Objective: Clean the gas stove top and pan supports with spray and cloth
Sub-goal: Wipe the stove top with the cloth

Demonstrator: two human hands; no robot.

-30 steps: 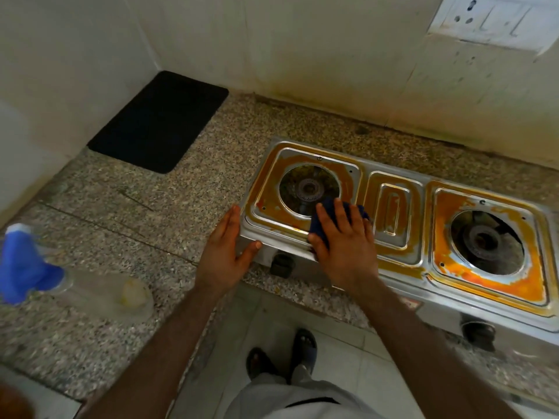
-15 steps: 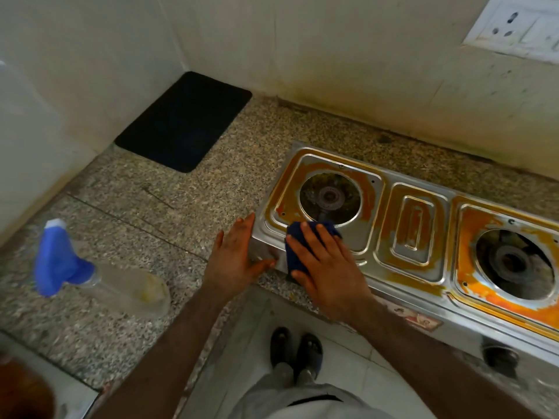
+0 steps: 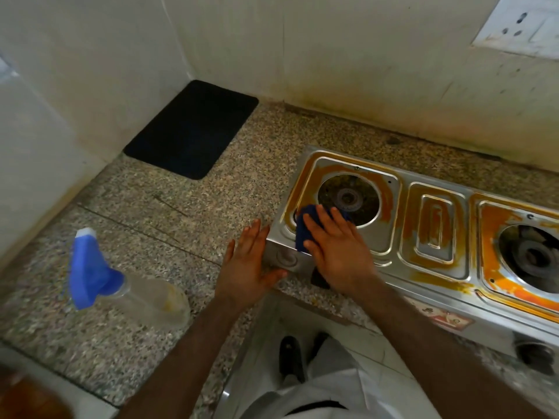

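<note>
A steel two-burner gas stove (image 3: 393,255) streaked with orange grime sits on the granite counter; its pan supports are off and not in view. My right hand (image 3: 335,252) presses a dark blue cloth (image 3: 304,234) flat onto the stove's front left corner, beside the left burner opening (image 3: 348,199). My left hand (image 3: 251,264) rests with straight fingers against the stove's left side. A clear spray bottle (image 3: 142,300) with a blue trigger head (image 3: 87,267) lies on its side on the counter to the left.
A black mat (image 3: 192,128) lies in the back corner by the walls. The right burner opening (image 3: 532,255) is ringed with thick orange stains. A stove knob (image 3: 532,355) sticks out at the front right. The counter edge (image 3: 302,300) runs under my wrists, floor and feet below.
My right hand has slid the cloth leftward from the front of the left burner to the stove's front left corner. My left hand stays against the stove's left side. The view shifted left.
</note>
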